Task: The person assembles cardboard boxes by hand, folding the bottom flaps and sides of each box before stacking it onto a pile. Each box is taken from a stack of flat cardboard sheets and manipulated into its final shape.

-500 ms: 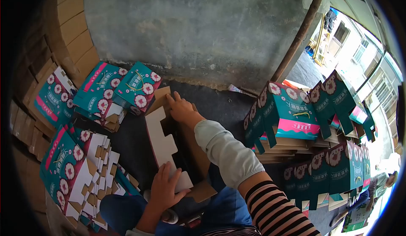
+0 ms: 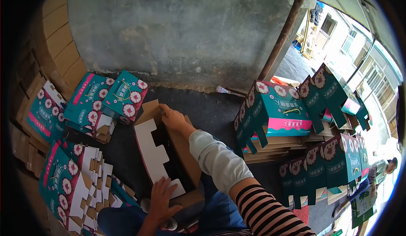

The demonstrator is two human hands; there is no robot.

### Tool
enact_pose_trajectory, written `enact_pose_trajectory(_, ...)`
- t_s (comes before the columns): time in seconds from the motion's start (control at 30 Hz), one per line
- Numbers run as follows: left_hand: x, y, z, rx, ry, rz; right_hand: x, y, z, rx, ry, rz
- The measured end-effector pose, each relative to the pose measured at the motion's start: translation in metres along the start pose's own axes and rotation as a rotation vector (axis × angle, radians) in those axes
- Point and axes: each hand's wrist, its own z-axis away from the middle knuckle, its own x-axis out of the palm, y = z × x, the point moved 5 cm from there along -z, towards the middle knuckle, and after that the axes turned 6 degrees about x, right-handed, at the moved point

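Note:
A cardboard box (image 2: 149, 145) stands in front of my legs with its top open, brown inside, with a notched white flap along its left side. My right hand (image 2: 174, 119) is closed over the brown wall near the far end, by a raised end flap. At the near end, my left hand (image 2: 163, 198) lies with fingers spread, its fingertips touching the white flap. The bottom of the box is dark and hard to make out.
Folded teal gift boxes (image 2: 63, 181) are piled at left, with more teal boxes (image 2: 122, 94) near the grey wall (image 2: 169, 37). At right stand rows of teal cartons (image 2: 287, 109). A wooden pole (image 2: 287, 28) leans there, and another person (image 2: 378, 172) is at far right.
The view has shifted a little, so the surroundings sit further left. My right hand's fingers have drawn in on the far wall. The near end flap has swung up, and my left hand stays by it.

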Motion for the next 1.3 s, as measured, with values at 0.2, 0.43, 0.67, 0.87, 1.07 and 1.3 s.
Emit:
enact_pose_trajectory(0.2,0.013,0.004,0.004,-0.100,0.076,-0.112,0.005,0.016,-0.011,-0.170,-0.161,-0.063)
enact_pose_trajectory(0.43,0.035,0.016,-0.021,-0.341,0.228,-0.368,0.005,0.008,0.014,-0.202,-0.090,0.249)
enact_pose_trajectory(0.67,0.077,0.049,-0.050,-0.191,0.153,-0.411,0.002,-0.010,0.019,-0.123,-0.184,0.414)
enact_pose_trajectory(0.87,0.082,0.054,-0.067,-0.351,0.099,-0.374,-0.003,0.003,0.012,-0.095,-0.202,0.475)
enact_pose_trajectory(1.07,0.070,0.036,-0.028,-0.324,0.205,-0.423,-0.010,0.014,0.017,-0.112,-0.286,0.400)
enact_pose_trajectory(1.3,0.007,-0.014,0.034,-0.373,0.306,-0.317,-0.007,0.011,0.025,-0.101,-0.642,0.263)
